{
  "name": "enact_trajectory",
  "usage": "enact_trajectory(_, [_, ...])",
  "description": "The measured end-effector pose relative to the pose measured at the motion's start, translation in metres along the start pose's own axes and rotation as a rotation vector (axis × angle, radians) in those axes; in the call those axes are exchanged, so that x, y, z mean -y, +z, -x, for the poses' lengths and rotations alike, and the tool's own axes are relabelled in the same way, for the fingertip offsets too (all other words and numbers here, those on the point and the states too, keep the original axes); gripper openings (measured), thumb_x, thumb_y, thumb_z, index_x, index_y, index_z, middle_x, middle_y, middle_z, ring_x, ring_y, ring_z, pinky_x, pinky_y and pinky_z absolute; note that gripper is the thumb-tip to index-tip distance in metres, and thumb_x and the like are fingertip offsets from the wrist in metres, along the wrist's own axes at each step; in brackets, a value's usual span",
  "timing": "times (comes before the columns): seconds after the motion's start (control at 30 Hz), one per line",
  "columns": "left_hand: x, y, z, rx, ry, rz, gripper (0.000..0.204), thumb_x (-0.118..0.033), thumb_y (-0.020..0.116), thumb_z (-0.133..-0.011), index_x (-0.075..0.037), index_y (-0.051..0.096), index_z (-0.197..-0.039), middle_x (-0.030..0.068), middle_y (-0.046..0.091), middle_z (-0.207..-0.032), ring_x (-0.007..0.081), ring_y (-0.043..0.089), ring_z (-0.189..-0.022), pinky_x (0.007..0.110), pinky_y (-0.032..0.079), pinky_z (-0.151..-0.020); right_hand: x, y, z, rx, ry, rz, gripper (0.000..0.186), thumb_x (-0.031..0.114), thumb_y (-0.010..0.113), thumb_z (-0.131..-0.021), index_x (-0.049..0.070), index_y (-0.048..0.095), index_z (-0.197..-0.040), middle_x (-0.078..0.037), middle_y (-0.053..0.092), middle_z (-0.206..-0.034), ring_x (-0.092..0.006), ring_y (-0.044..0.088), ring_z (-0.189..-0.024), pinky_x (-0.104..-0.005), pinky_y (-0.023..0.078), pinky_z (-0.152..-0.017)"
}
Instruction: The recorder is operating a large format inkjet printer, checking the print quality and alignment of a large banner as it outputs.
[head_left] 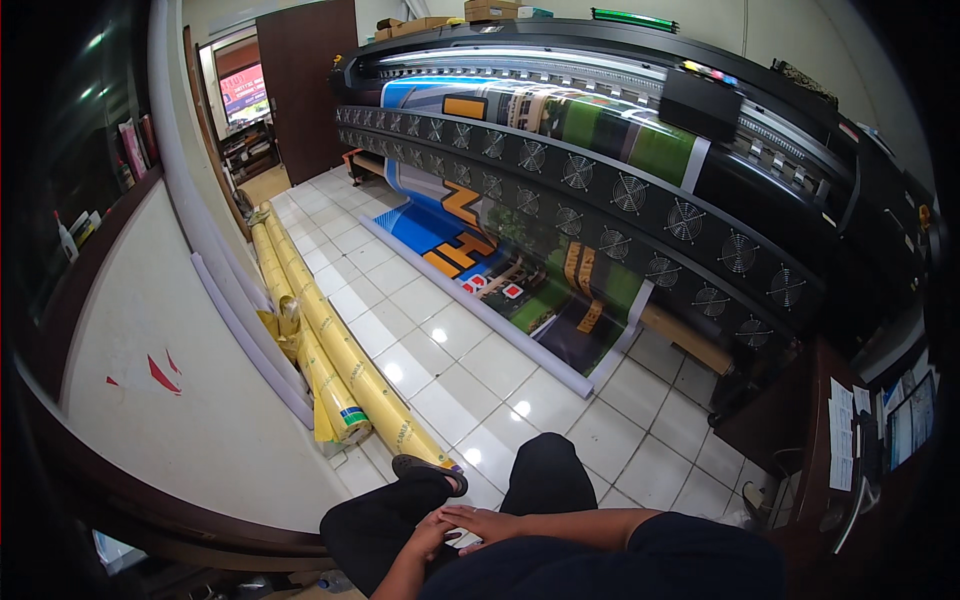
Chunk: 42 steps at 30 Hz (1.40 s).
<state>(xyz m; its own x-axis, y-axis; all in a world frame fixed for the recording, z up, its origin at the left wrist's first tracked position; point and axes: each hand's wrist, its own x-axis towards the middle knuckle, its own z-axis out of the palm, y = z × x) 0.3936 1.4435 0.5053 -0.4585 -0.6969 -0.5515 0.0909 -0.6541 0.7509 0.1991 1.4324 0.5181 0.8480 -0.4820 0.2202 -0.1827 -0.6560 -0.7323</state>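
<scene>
My left hand (430,535) and my right hand (485,523) rest folded together over my lap, fingers closed and overlapping. Nothing shows in either of them. Around them are my dark-trousered legs, one crossed over, with a dark sandal (432,473) on the foot. Beyond my knees stands a large black wide-format printer (800,190) with rows of round fans along its front. A printed banner (525,260) in blue, green and orange hangs from it down to the floor, its lower end at a white roll (490,318). My hands are well apart from both.
Long yellow-wrapped rolls (345,350) lie on the tiled floor (410,300) at the left, beside a white panel (160,330). At the right is a dark desk (775,420) with papers (842,435) and a screen (912,420). A doorway and dark door (308,95) are at the back left.
</scene>
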Motion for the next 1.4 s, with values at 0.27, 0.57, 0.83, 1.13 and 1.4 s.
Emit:
enact_trajectory(0.27, [-0.002,0.002,0.000,-0.033,-0.023,0.028,0.034,-0.007,0.052,-0.089,-0.013,0.050,-0.123,0.0031,0.056,-0.119,0.0173,0.054,-0.108,0.033,0.045,-0.087,0.006,-0.006,0.000,0.065,0.076,-0.021,0.084,0.046,0.059,-0.086,0.002,0.016,-0.144,-0.023,0.021,-0.146,-0.0362,0.018,-0.138,-0.0428,0.025,-0.109])
enact_trajectory(0.57, [-0.001,0.001,0.000,-0.044,-0.023,0.037,0.037,-0.008,0.054,-0.089,-0.012,0.046,-0.125,0.0040,0.054,-0.121,0.0188,0.052,-0.109,0.035,0.045,-0.088,0.011,-0.010,0.000,0.056,0.072,-0.060,0.083,0.046,0.059,-0.086,0.003,0.017,-0.144,-0.023,0.021,-0.146,-0.0354,0.017,-0.138,-0.0426,0.025,-0.110])
enact_trajectory(0.83, [0.006,-0.002,-0.004,-0.065,0.006,0.038,0.035,-0.010,0.056,-0.087,-0.013,0.044,-0.119,0.0057,0.052,-0.118,0.0205,0.051,-0.110,0.037,0.047,-0.086,0.008,-0.008,-0.003,0.014,0.017,-0.004,0.084,0.046,0.061,-0.084,0.002,0.019,-0.143,-0.022,0.021,-0.146,-0.0378,0.023,-0.136,-0.0434,0.032,-0.105])
enact_trajectory(1.13, [0.002,0.000,0.000,-0.073,0.011,0.021,0.034,-0.010,0.055,-0.087,-0.013,0.044,-0.119,0.0051,0.052,-0.118,0.0196,0.052,-0.109,0.035,0.047,-0.086,0.015,-0.013,-0.003,0.074,0.089,-0.065,0.083,0.043,0.060,-0.086,0.002,0.018,-0.143,-0.023,0.018,-0.147,-0.0362,0.019,-0.138,-0.0423,0.025,-0.109])
enact_trajectory(1.4, [-0.002,0.004,0.001,-0.057,0.002,0.018,0.034,-0.009,0.053,-0.088,-0.014,0.045,-0.120,0.0032,0.053,-0.119,0.0172,0.052,-0.108,0.034,0.047,-0.086,0.016,-0.014,-0.003,0.030,0.053,-0.018,0.084,0.050,0.059,-0.084,0.003,0.020,-0.142,-0.023,0.022,-0.145,-0.0384,0.023,-0.134,-0.0442,0.031,-0.106])
